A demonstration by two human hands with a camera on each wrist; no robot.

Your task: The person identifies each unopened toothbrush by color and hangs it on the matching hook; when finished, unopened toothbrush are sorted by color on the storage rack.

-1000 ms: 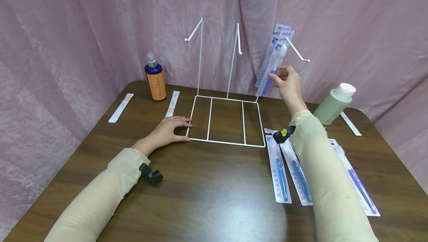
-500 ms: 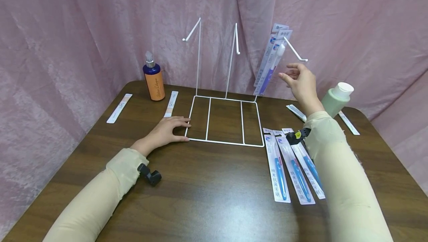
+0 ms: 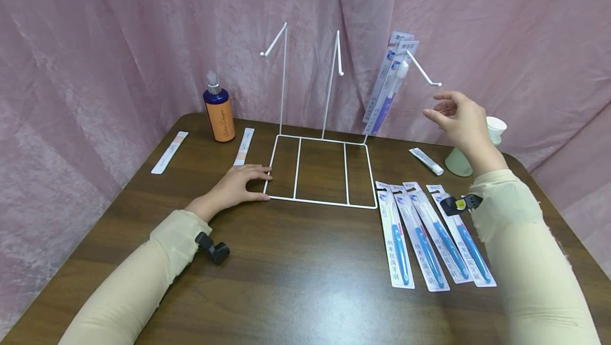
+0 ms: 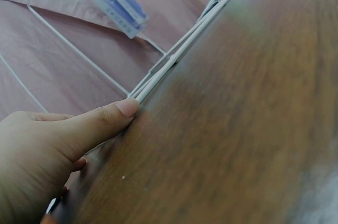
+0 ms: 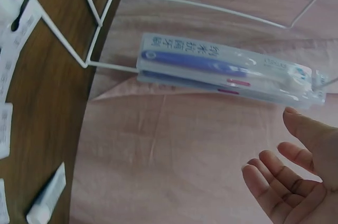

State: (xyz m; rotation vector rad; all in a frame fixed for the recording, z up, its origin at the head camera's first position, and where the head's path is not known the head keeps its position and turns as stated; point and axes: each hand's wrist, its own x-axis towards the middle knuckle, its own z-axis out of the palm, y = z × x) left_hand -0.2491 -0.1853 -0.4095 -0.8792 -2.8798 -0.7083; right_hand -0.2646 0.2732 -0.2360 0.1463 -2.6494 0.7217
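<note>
A white wire rack [image 3: 321, 169] stands on the brown table [image 3: 296, 276], with three hooks on top. Two packaged purple toothbrushes [image 3: 389, 88] [image 5: 227, 71] hang from its right hook [image 3: 422, 72]. My right hand [image 3: 460, 120] [image 5: 296, 176] floats in the air to the right of that hook, fingers relaxed and empty. My left hand [image 3: 238, 188] lies flat on the table, its thumb [image 4: 100, 123] pressed against the rack's front left corner. Several packaged blue toothbrushes [image 3: 431, 233] lie in a row to the right of the rack.
A blue and orange pump bottle [image 3: 218, 109] stands at the back left, with two flat strips [image 3: 169, 151] [image 3: 244, 146] near it. A green bottle [image 3: 470, 151] and a small tube [image 3: 428, 160] [image 5: 46, 195] sit at the back right. Pink curtain surrounds the table.
My right hand let go of the hung toothbrush pack and drew away to the right. Its arm moved off the toothbrushes on the table. The left hand stayed put.
</note>
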